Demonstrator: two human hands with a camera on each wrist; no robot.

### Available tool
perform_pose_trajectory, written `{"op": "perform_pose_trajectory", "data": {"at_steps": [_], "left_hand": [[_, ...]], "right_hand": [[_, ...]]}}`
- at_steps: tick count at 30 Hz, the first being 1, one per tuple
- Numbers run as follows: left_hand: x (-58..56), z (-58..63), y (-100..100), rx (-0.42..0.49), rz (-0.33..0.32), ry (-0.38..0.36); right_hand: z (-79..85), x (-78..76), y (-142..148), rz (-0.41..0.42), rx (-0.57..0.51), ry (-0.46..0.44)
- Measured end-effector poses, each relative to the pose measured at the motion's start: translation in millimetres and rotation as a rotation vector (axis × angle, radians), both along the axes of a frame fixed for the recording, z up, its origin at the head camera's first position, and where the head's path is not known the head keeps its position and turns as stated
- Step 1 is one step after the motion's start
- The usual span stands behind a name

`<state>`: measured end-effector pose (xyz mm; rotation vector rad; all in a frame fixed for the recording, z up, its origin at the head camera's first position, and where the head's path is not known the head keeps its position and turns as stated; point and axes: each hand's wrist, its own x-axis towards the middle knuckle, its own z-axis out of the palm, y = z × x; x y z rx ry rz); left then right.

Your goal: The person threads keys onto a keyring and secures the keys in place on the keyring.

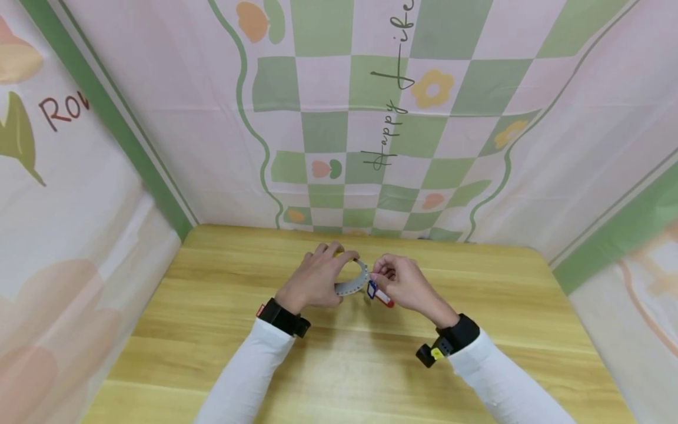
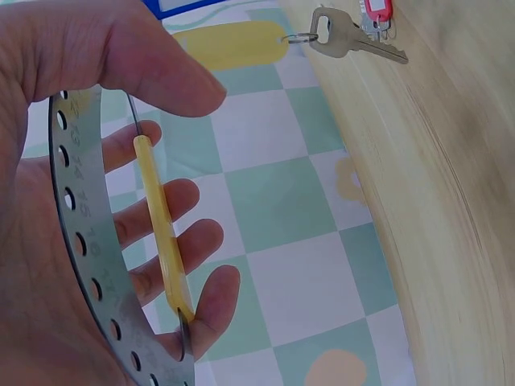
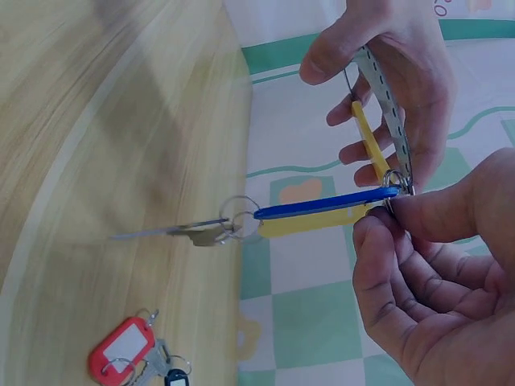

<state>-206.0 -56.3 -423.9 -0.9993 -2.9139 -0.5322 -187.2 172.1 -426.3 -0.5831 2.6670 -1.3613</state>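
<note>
My left hand (image 1: 315, 277) holds a flat grey metal key ring (image 1: 349, 287) with numbered holes along its edge. The ring lies between thumb and palm; its yellow handle (image 2: 165, 229) runs across the curled fingers. At the ring's edge, thumb and fingers of my right hand (image 1: 402, 285) pinch the small metal loop (image 3: 393, 178) of a blue key tag (image 3: 322, 203). Whether that loop passes through a hole is unclear. Just under the blue tag is a yellow key tag (image 3: 310, 225), with a silver key (image 2: 342, 32) on its end.
A red key tag (image 3: 121, 351) with a white label lies on the wooden table (image 1: 212, 330), beside a key and a small dark tag (image 3: 176, 377). Behind the table hangs a checkered cloth (image 1: 371, 118); patterned cloth (image 1: 95, 206) also covers the left side.
</note>
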Motion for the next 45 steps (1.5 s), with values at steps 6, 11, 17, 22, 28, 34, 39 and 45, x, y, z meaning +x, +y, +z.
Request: {"op": "perform_pose_trajectory", "data": {"at_steps": [6, 11, 17, 22, 28, 34, 39, 45], "left_hand": [[0.4, 0.2, 0.4, 0.009, -0.002, -0.005], [1.0, -0.3, 0.7, 0.016, -0.006, -0.009], [0.7, 0.8, 1.6, 0.023, -0.01, -0.004], [1.4, 2.6, 2.7, 0.022, -0.012, 0.001], [2.3, 4.0, 3.7, 0.01, -0.013, 0.0], [1.5, 3.2, 4.6, 0.001, -0.01, -0.004], [1.5, 3.2, 4.9, -0.005, -0.001, -0.021], [1.7, 5.0, 4.7, 0.006, 0.019, -0.001]], "right_hand": [[-7.3, 1.8, 3.1, -0.037, -0.04, 0.021], [-11.7, 3.8, 4.1, -0.072, -0.073, 0.017], [-13.6, 4.0, 3.2, -0.102, -0.055, 0.187], [-13.0, 4.9, 2.2, -0.04, 0.009, 0.445], [-13.6, 4.5, -0.1, 0.012, 0.114, 0.68], [-15.0, 0.8, -0.2, 0.07, 0.215, 0.869], [-17.5, -2.2, 0.9, 0.115, 0.255, 0.953], [-15.9, 1.8, 0.5, -0.016, 0.146, 0.652]]}}
